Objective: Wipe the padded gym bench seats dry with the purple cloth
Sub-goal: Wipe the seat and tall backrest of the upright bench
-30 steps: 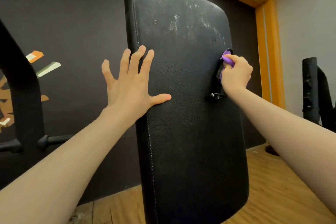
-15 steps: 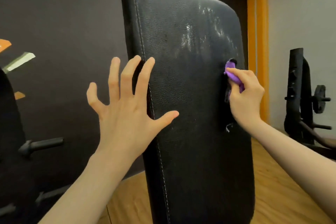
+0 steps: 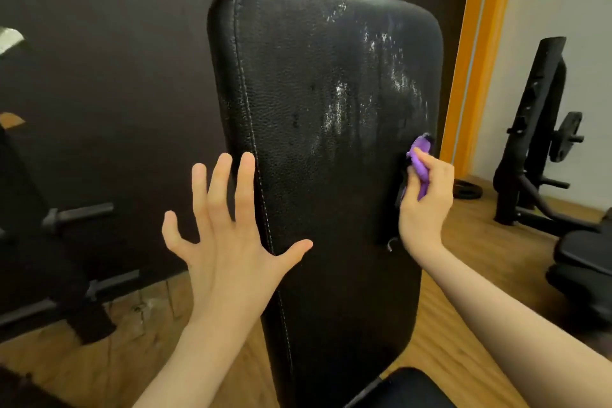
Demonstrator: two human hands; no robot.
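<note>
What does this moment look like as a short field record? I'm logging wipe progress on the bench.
pad: black padded backrest, upright
wet area: pale streaks on upper right of pad
cloth: purple cloth, bunched at pad's right edge
right hand: right hand grips the cloth
left hand: left hand spread open at pad's left edge
background: weight rack at right, wooden floor

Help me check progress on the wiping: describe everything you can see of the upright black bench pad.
The bench pad is a tall, rounded-corner panel of black grained leather-like upholstery with pale stitching down its left seam, standing nearly upright. Whitish wet streaks show on its upper right face. The left hand is spread open at its left edge, thumb across the face. At the right edge, the right hand grips a bunched purple cloth against it.
</note>
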